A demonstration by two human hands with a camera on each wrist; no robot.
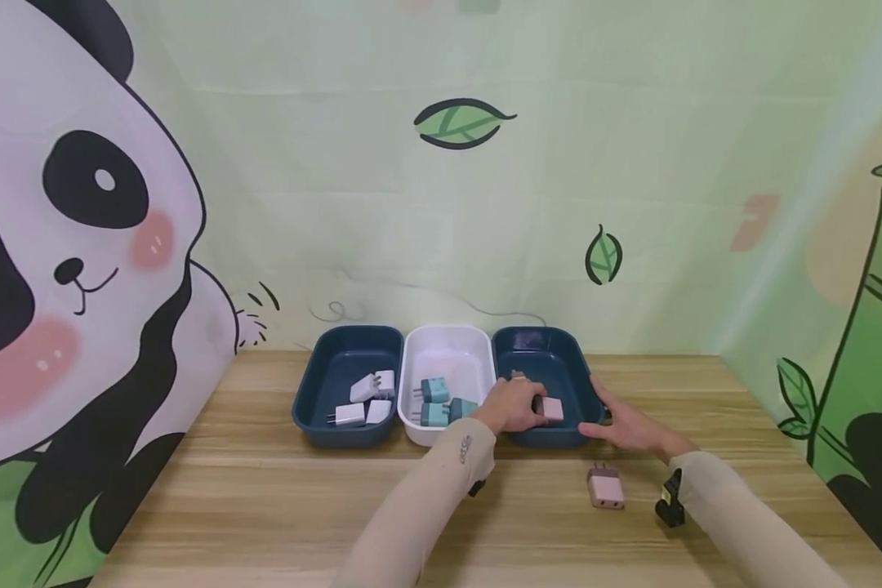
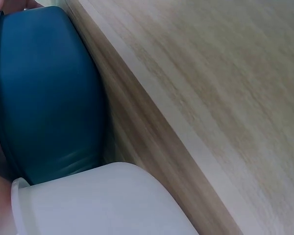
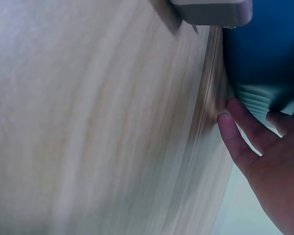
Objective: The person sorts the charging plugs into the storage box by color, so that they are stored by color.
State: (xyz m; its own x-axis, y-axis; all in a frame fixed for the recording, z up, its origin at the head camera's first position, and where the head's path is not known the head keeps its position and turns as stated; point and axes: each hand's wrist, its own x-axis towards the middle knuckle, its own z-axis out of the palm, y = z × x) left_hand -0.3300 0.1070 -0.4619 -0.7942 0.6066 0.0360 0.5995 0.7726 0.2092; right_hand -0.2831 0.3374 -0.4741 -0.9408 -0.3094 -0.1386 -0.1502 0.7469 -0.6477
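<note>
My left hand reaches into the right-hand dark blue tray and pinches a pink plug charger by its darker end, low inside the tray. At the tray's right side, my right hand rests with thumb and fingers spread against the rim. Its straight fingers lie along the blue wall in the right wrist view. A second pink charger lies on the table in front of that tray, prongs pointing away. The left wrist view catches only slivers of hand at its left edge.
A white tray with several teal chargers stands in the middle. Left of it, another dark blue tray holds several white chargers. All three stand side by side on the wooden table, before a panda-printed backdrop.
</note>
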